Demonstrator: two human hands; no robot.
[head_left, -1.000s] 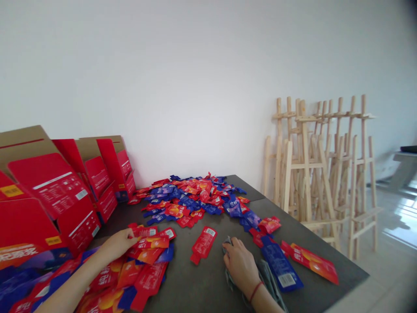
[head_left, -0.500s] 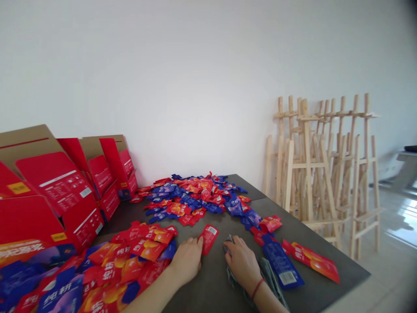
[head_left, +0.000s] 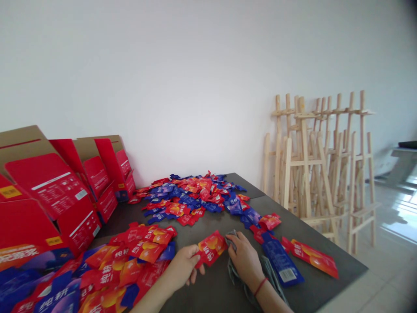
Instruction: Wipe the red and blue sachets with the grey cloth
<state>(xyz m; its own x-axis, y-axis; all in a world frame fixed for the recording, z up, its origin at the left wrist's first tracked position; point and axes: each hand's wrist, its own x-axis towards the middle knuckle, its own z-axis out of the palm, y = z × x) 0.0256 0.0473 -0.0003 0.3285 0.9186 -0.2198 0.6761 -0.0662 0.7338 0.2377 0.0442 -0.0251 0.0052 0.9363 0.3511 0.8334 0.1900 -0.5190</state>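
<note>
My left hand pinches one end of a red pouch with orange fruit printed on it, raised just above the dark table. A grey-green cloth is bunched in my right hand, its fingers closed on it at the pouch's right end. The rest of the cloth trails under my right wrist onto the table. Left of my left hand lies a heap of red and blue pouches. To the right of my right hand are a blue pouch and another red pouch.
A second mixed pile of pouches covers the far part of the table. Open red cardboard boxes stand along the left side. Wooden easels lean near the white wall beyond the table's right edge.
My left hand has lifted the red pouch off the table and turned it over, so its fruit-printed side shows. The cloth in my right hand has come up to the pouch's end.
</note>
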